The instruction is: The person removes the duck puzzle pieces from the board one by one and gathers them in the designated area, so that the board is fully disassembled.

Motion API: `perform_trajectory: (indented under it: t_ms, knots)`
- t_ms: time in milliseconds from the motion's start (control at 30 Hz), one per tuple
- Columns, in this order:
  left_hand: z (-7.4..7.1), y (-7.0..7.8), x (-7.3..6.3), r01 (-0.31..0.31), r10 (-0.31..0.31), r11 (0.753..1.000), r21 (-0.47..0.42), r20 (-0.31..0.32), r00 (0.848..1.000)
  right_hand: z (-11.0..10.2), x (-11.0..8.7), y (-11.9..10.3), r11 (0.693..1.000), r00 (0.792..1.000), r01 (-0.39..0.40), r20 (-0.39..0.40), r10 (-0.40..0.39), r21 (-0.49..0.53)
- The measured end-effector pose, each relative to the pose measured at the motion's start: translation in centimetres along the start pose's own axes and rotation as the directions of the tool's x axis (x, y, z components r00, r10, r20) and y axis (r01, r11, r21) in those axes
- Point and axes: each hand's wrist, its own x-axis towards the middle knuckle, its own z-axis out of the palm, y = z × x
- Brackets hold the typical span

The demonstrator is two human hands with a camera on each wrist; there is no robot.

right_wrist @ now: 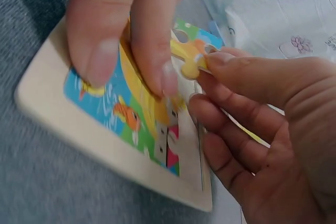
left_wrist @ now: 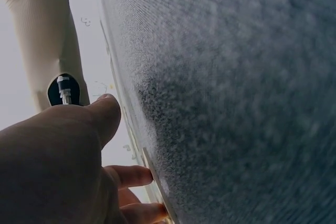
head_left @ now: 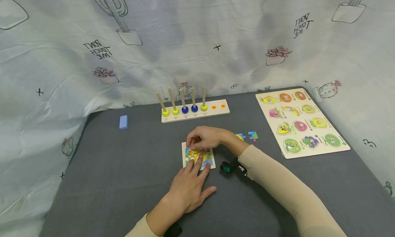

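My right hand [head_left: 205, 137] pinches a knobbly, yellow-and-orange puzzle piece [right_wrist: 189, 56] over the square, pale wooden tray [right_wrist: 50, 90] on the grey desk [head_left: 132, 175]. My left hand [head_left: 190, 187], fingers spread, touches the tray. From here, I think we're fitting pieces; this one needs lining up, then pushing flat.

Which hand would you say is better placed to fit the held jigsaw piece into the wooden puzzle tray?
Most likely the right hand: it pinches the jigsaw piece over the wooden puzzle tray, while the left hand touches fitted pieces inside it, perhaps steadying them.
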Motion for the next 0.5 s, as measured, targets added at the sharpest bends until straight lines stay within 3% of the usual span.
perform_trajectory:
  t_ms: [267, 500]
  knots:
    - [0.0, -0.4, 0.0, -0.01, 0.012, 0.999, -0.045, 0.033, 0.999, -0.9, -2.6, 0.6, 0.999, 0.993, 0.029, -0.119, -0.024, 0.037]
    - [-0.1, -0.7, 0.0, -0.021, 0.024, 0.998, -0.06, 0.046, 0.999, -1.7, -5.4, 0.8, 0.996, 0.984, 0.009, -0.177, 0.007, 0.089]
